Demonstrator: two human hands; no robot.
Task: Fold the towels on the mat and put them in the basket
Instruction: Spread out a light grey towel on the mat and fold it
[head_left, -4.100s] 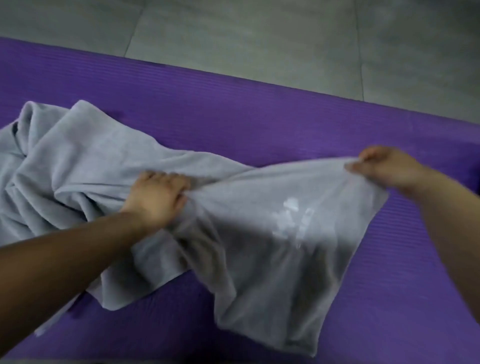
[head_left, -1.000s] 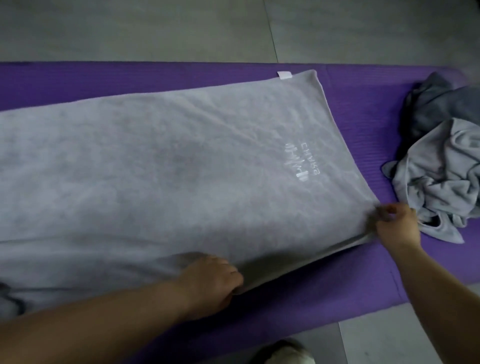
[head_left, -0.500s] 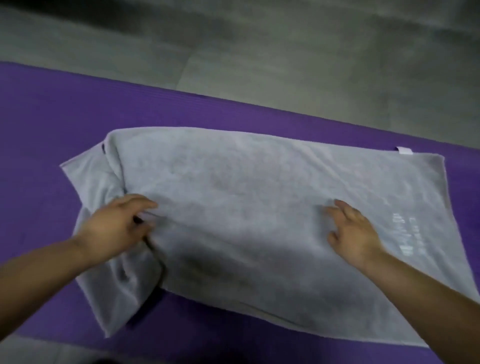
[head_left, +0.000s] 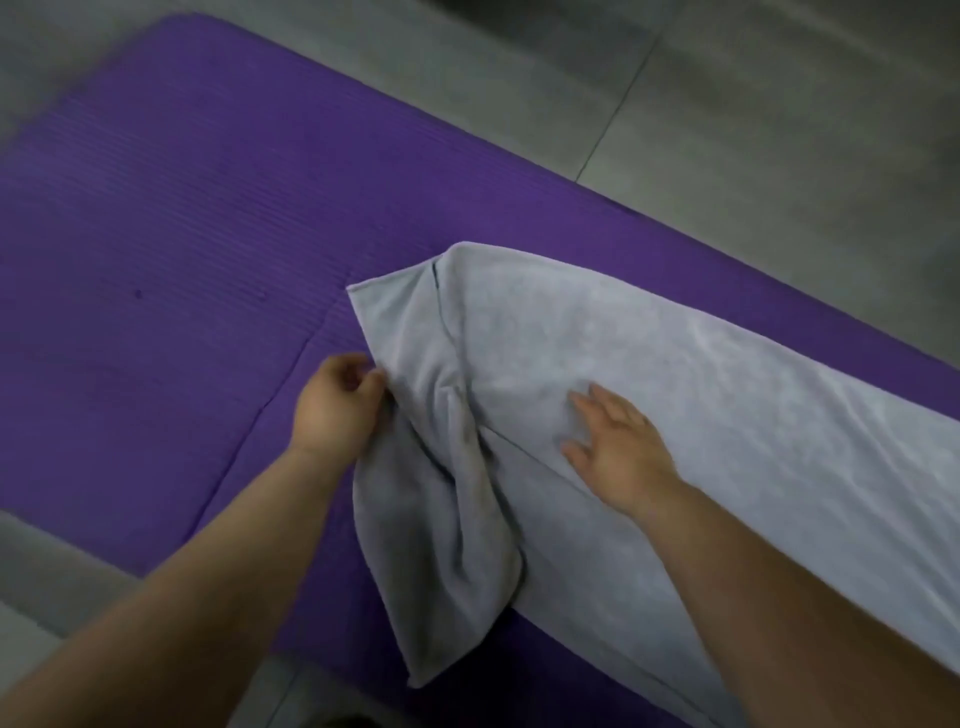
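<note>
On my feed the ribbed purple foam mat (head_left: 156, 234) fills the left. The left hand (head_left: 337, 410) has its fingers curled, pinching the bunched left end of the long pale grey terry towel (head_left: 753, 415), which lies across the mat. The right hand (head_left: 618, 457) rests flat on the towel, fingers spread, gripping nothing.

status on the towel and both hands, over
Left hand pinching the grey towel at its rumpled edge. Right hand flat on it, fingers spread. Towel on the purple mat, left end bunched. Nothing else on it.
</note>
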